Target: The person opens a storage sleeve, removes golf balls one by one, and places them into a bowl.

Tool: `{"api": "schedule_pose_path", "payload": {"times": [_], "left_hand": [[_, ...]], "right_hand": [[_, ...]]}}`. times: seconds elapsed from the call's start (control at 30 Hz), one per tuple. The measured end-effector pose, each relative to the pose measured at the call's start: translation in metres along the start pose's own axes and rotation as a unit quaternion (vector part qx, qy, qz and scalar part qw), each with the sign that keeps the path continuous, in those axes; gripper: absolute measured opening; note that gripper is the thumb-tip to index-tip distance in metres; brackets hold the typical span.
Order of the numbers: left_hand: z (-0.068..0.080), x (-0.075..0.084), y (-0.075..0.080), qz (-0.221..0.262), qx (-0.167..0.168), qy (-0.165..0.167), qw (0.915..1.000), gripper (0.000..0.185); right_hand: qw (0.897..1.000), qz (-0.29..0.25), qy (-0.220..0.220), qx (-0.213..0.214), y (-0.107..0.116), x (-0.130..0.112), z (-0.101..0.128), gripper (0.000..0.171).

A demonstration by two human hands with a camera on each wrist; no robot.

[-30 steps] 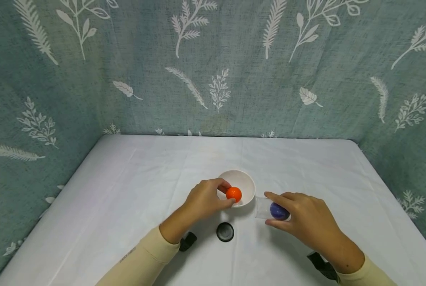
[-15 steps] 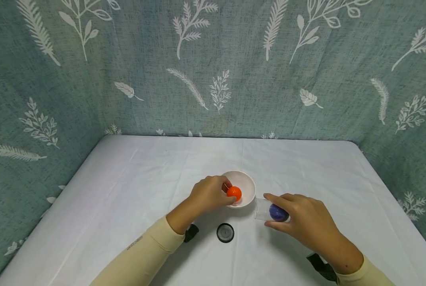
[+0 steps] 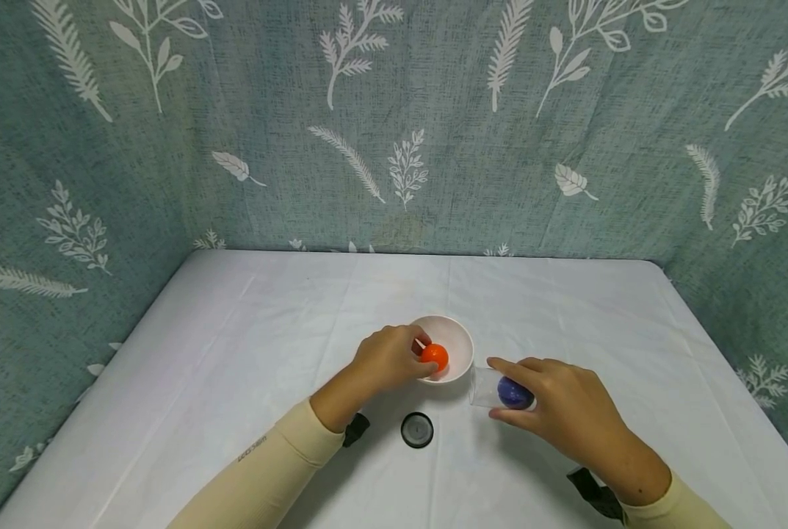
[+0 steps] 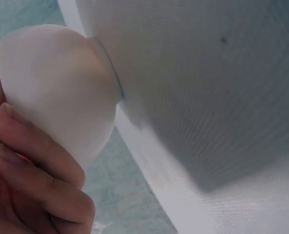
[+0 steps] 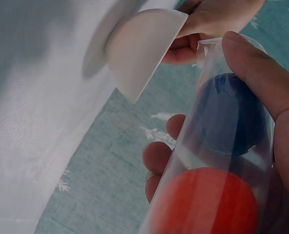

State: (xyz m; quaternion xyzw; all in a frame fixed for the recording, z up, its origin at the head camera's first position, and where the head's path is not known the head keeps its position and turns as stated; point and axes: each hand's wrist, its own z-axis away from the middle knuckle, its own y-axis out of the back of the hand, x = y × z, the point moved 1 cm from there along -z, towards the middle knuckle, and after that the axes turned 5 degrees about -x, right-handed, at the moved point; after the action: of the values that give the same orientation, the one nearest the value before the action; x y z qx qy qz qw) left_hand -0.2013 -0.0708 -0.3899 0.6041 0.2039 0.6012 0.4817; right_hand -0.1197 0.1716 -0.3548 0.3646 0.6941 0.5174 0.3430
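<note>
My left hand (image 3: 385,358) pinches an orange ball (image 3: 435,357) between thumb and fingers, over the near left part of a white bowl (image 3: 460,348). In the left wrist view its fingers (image 4: 39,146) curl close beside the bowl's outer wall, and only a sliver of orange shows between them. My right hand (image 3: 565,397) grips a clear plastic tube (image 3: 483,387), its mouth end pointing towards the bowl. A dark blue ball (image 5: 229,114) lies inside nearest that end, with a red-orange ball (image 5: 205,202) behind it; my right palm hides the latter in the head view.
A round black lid (image 3: 417,430) lies on the white-covered table (image 3: 288,308) between the two forearms. Green leaf-patterned cloth (image 3: 394,220) hangs behind the table and along both sides. Dark straps (image 3: 595,494) show at the wrists.
My left hand has shifted slightly to the right, with the orange ball still pinched over the bowl. The right hand and tube stay almost in place.
</note>
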Motion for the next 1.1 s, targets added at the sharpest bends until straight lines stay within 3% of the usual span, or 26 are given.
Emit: {"api": "schedule_pose_path", "payload": {"times": [0.17,0.3,0.5,0.6,0.73,0.9,1.1], "left_hand": [[0.005,0.001,0.000,-0.024,0.013,0.002,0.9996,0.037],[0.014,0.002,0.002,-0.040,0.049,-0.012,0.9979,0.035],[0.035,0.010,0.001,-0.020,0.123,-0.080,0.9889,0.027],[0.044,0.016,-0.002,0.008,0.141,-0.122,0.9825,0.026],[0.051,0.021,-0.007,0.064,0.125,-0.164,0.9765,0.025],[0.055,0.023,-0.012,0.134,0.077,-0.185,0.9705,0.022],[0.060,0.027,-0.016,0.162,0.053,-0.219,0.9607,0.023]], "right_hand": [[1.000,-0.003,0.001,0.002,-0.002,0.000,-0.001,0.064],[1.000,-0.002,-0.002,-0.005,-0.003,-0.001,-0.002,0.064],[1.000,0.000,-0.006,-0.004,-0.001,0.000,-0.001,0.065],[1.000,-0.002,-0.008,-0.001,0.000,0.000,0.000,0.065],[1.000,-0.003,-0.004,0.002,-0.001,0.001,0.000,0.065],[1.000,0.000,0.002,0.007,-0.002,0.000,0.000,0.065],[1.000,0.008,0.015,0.024,0.001,-0.002,0.002,0.065]]}}
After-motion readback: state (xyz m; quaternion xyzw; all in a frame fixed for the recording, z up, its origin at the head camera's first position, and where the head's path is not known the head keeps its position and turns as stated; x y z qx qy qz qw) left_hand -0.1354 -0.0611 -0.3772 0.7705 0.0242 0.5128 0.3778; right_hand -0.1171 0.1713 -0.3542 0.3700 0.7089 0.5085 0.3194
